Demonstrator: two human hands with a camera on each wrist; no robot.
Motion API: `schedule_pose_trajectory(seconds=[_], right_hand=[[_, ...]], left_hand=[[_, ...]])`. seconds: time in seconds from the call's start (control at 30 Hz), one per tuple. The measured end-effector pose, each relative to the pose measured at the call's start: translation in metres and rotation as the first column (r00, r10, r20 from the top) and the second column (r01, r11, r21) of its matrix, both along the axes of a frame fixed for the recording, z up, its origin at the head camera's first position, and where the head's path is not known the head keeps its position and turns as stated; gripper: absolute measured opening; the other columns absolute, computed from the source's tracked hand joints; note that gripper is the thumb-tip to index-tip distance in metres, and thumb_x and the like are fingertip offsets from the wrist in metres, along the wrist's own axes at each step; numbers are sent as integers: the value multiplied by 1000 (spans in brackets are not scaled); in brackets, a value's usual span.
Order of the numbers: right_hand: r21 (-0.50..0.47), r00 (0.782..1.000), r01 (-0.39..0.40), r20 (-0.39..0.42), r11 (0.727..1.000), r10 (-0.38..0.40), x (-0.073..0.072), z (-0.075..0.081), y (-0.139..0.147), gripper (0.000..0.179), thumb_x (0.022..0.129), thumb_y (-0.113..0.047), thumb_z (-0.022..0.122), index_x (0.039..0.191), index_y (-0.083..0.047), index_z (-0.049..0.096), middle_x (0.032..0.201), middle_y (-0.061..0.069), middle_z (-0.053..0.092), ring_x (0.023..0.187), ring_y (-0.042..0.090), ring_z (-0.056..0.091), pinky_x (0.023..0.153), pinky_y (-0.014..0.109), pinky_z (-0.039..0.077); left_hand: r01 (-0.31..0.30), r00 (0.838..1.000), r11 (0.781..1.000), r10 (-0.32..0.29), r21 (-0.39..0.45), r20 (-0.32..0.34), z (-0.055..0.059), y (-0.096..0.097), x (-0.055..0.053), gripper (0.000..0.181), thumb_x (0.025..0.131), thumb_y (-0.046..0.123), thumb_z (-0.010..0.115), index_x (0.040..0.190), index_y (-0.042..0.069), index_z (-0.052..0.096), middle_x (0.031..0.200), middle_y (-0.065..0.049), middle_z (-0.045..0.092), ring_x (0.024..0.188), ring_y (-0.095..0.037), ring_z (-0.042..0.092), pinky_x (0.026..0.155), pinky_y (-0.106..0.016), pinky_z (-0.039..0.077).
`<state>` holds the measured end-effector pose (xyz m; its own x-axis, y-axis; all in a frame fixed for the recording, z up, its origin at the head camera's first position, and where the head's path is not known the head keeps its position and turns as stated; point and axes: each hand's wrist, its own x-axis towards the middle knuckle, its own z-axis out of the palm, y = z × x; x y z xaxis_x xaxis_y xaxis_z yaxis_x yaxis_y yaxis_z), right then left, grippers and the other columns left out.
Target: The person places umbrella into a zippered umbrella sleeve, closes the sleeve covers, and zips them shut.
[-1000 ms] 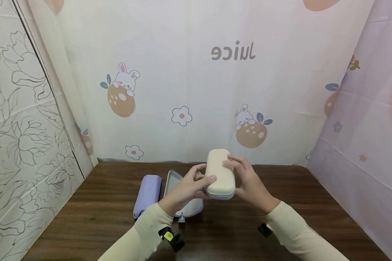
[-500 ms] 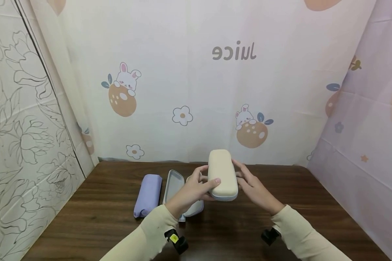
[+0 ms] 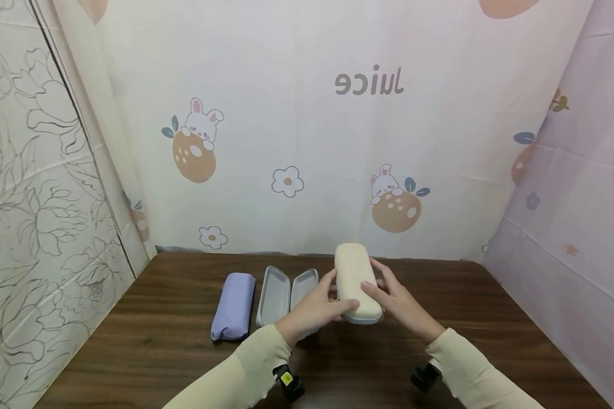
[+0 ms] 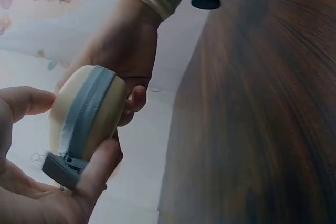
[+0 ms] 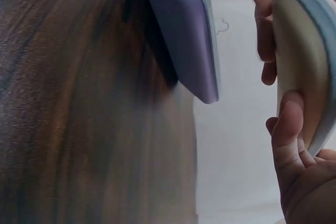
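Both hands hold a cream zip-up hard case (image 3: pixel 355 270), like a glasses case, tilted above the table. My left hand (image 3: pixel 318 307) grips its left side, thumb on top. My right hand (image 3: pixel 401 301) grips the right side, with its thumb on the upper face. In the left wrist view the grey-blue zip (image 4: pixel 86 111) runs along the edge, its teeth together in the visible stretch, and a grey pull tab (image 4: pixel 62 170) sits by the left hand's fingers. An opened case (image 3: pixel 274 295) with a grey lining lies behind the left hand; its purple shell (image 5: pixel 181 30) appears in the right wrist view.
A purple, rounded oblong bundle (image 3: pixel 233 307) lies on the dark wooden table (image 3: pixel 148 335), left of the opened case. Printed curtains (image 3: pixel 307 125) hang along the back and sides of the table.
The cream case has moved slightly right and down with both hands. My right thumb has come onto its top. More of the opened case's lining shows.
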<state>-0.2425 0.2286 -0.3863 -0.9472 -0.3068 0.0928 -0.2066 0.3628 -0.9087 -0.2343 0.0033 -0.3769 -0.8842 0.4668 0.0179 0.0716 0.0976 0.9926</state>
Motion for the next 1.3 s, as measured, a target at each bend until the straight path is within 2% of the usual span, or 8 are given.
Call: schedule_pose_trajectory(seconds=[0.17, 0.33, 0.47, 0.63, 0.77, 0.93, 1.13, 1.3], right_hand=[[-4, 999, 23, 39, 1000, -23, 0, -7, 2, 73, 104, -40, 53, 160, -22, 11, 126, 22, 58, 96, 28, 68, 74, 42, 57], [16, 997, 49, 56, 999, -49, -2, -12, 4, 77, 102, -41, 56, 161, -20, 10, 125, 20, 60, 94, 27, 68, 75, 43, 57], [71, 991, 88, 94, 994, -94, -3, -16, 7, 84, 101, -45, 58, 160, -14, 8, 120, 17, 61, 84, 25, 65, 68, 40, 55], [144, 977, 124, 158, 982, -147, -4, -24, 9, 90, 99, -52, 57, 160, -7, 8, 111, 12, 63, 72, 24, 59, 64, 37, 51], [168, 972, 113, 188, 979, -144, -4, -29, 12, 90, 99, -52, 55, 159, -3, 9, 112, 13, 62, 72, 25, 58, 64, 37, 50], [198, 971, 83, 203, 977, -124, -5, -35, 16, 87, 101, -50, 54, 158, 0, 11, 112, 14, 60, 74, 24, 58, 64, 38, 51], [219, 978, 62, 180, 974, -103, -8, -39, 17, 86, 102, -46, 54, 157, 3, 12, 110, 15, 59, 83, 22, 61, 65, 37, 53], [226, 979, 49, 182, 973, -91, -7, -39, 17, 87, 101, -45, 57, 157, 4, 12, 112, 17, 59, 83, 22, 61, 66, 37, 53]], left_hand=[[-40, 998, 987, 33, -154, -49, -8, 5, -1, 98, 89, 41, 73, 160, 6, 16, 144, -17, 50, 120, -25, 59, 97, -47, 50], [-48, 998, 980, 37, -191, -59, -13, 11, -3, 97, 89, 39, 72, 160, 4, 16, 149, -19, 45, 129, -28, 51, 103, -50, 45], [-46, 997, 983, 34, -177, -67, -19, 17, -2, 89, 92, 33, 70, 159, 3, 20, 152, -18, 41, 135, -30, 45, 106, -51, 41], [-71, 995, 985, 60, -156, -73, -28, 28, 5, 78, 95, 24, 67, 156, -1, 26, 152, -20, 41, 136, -34, 44, 108, -53, 38], [-88, 995, 982, 80, -165, -57, -33, 34, 7, 75, 95, 22, 66, 155, -2, 27, 150, -21, 43, 133, -33, 46, 108, -54, 37], [-97, 995, 980, 95, -173, -21, -42, 40, 6, 74, 95, 20, 67, 154, -2, 29, 150, -21, 42, 133, -34, 45, 108, -55, 36], [-84, 996, 986, 88, -143, 23, -50, 43, 2, 74, 95, 16, 66, 155, -2, 27, 150, -22, 42, 132, -34, 45, 107, -54, 37], [-89, 993, 989, 97, -117, 62, -53, 44, 1, 74, 93, 11, 66, 155, -2, 27, 148, -22, 43, 130, -34, 47, 106, -53, 39]])
